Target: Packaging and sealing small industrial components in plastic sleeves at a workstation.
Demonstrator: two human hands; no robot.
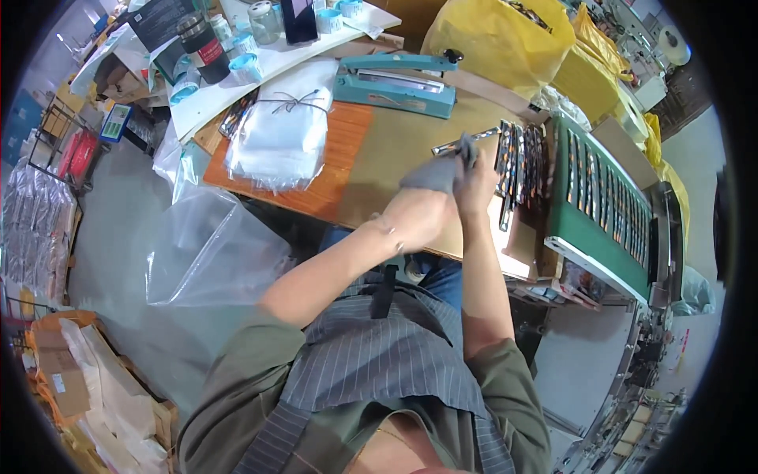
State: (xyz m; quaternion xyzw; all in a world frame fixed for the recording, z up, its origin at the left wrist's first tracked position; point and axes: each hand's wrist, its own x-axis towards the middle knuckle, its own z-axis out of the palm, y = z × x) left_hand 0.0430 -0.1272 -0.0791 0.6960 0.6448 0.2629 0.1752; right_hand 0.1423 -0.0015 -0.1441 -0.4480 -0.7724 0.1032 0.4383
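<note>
A grey cloth (433, 175) is bunched between my two hands, over the brown work surface. My left hand (422, 215) is closed on its near side. My right hand (477, 183) is closed around its darker twisted end; those fingertips are partly hidden. A thin dark patterned strip (447, 148) lies across just beyond the cloth, its middle covered by it. Whether my right fingers also touch the strip, I cannot tell. To the right of my right hand, several similar patterned strips (521, 166) lie side by side in a row.
A green board (564, 201) with more strips stands at the right. Behind my hands sits a teal bag sealer (399, 93). Tied clear plastic bags (284, 130) lie at the left, near a white shelf (197, 110) with jars and a bottle. A yellow bag (505, 55) is at the back.
</note>
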